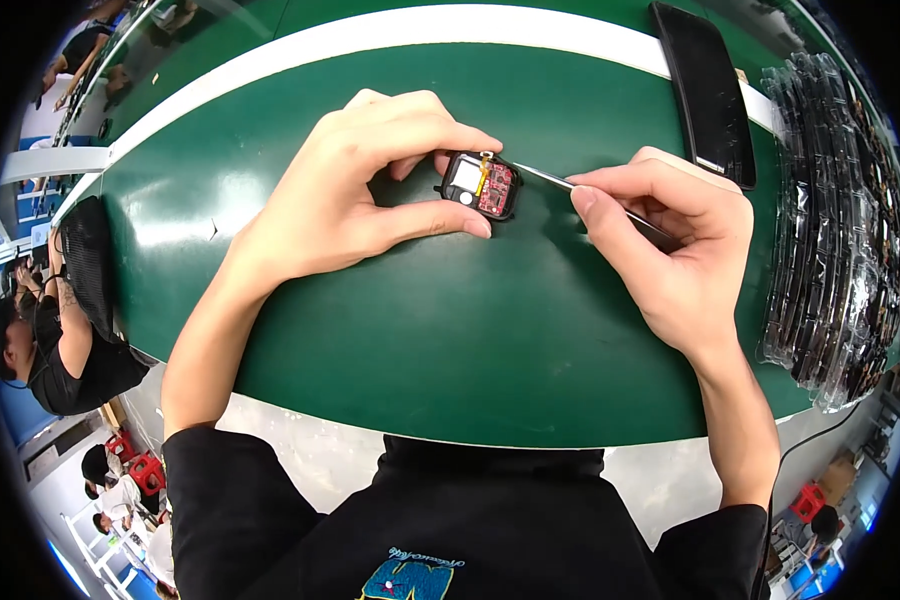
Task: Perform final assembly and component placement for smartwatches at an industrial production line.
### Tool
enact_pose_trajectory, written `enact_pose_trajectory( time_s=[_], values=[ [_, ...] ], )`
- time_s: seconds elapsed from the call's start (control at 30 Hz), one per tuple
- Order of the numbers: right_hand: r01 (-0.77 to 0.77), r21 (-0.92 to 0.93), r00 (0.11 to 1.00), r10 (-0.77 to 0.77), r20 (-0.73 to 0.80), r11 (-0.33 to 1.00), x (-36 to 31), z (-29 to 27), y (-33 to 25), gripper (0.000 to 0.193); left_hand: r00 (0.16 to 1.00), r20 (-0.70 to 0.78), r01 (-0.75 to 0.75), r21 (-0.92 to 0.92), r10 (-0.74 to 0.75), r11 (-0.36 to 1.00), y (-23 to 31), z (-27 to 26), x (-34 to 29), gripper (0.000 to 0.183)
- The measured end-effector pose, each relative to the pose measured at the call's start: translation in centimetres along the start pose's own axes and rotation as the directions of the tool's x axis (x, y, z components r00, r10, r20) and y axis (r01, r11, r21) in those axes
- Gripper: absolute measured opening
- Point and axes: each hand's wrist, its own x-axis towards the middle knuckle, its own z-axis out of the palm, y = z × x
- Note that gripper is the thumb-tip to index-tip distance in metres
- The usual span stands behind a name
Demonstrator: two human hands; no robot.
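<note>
My left hand [360, 180] grips a small square black device casing [481, 185] between thumb and fingers, just above the green tabletop. The casing's inside faces up and shows a red circuit board, a silvery-white block and a strip of yellow tape. From the right, my right hand [670, 220] pinches a pair of thin metal tweezers [560, 182]. Their tip points at the upper right edge of the casing; whether it touches cannot be made out. The tweezers' rear part is hidden in my palm.
Stacked clear plastic trays [820, 230] stand along the right side of the green table [450, 340]. A long black tray [705, 90] lies at the far right, across a white rail [450, 25]. On the left, a black mesh object [88, 262] sits at the table's edge, beside another person [70, 345].
</note>
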Motion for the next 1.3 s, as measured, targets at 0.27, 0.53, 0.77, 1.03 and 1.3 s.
enact_pose_trajectory(
  time_s=[0.27, 0.53, 0.77, 1.03, 1.3],
  values=[
    [0.153, -0.256, 0.985, -0.127, 0.113, 0.955, 0.8, 0.4, 0.0, 0.008, 1.0, 0.017, 0.017, -0.009, -0.016, 1.0, -0.3, -0.2, 0.2, 0.065],
    [0.198, -0.263, 0.976, -0.167, 0.137, 0.944, 0.9, 0.4, 0.2, 0.01, 0.998, 0.044, 0.05, -0.016, -0.05, 0.999, -0.5, -0.3, 0.1, 0.067],
    [0.227, -0.298, 0.972, -0.198, 0.126, 0.927, 0.9, 0.4, 0.1, 0.011, 0.998, 0.051, 0.046, -0.005, -0.046, 0.999, -0.2, -0.3, 0.3, 0.067],
    [0.323, -0.354, 0.946, -0.301, 0.117, 0.878, 0.8, 0.0, 0.1, 0.02, 0.988, -0.043, 0.143, -0.134, -0.15, 0.981, 0.1, 0.3, -0.1, 0.064],
    [0.408, -0.435, 0.909, -0.4, 0.114, 0.803, 0.6, 0.8, 0.2, 0.027, 0.992, 0.021, 0.127, -0.05, -0.126, 0.991, 0.3, -0.2, 0.1, 0.059]
  ],
)
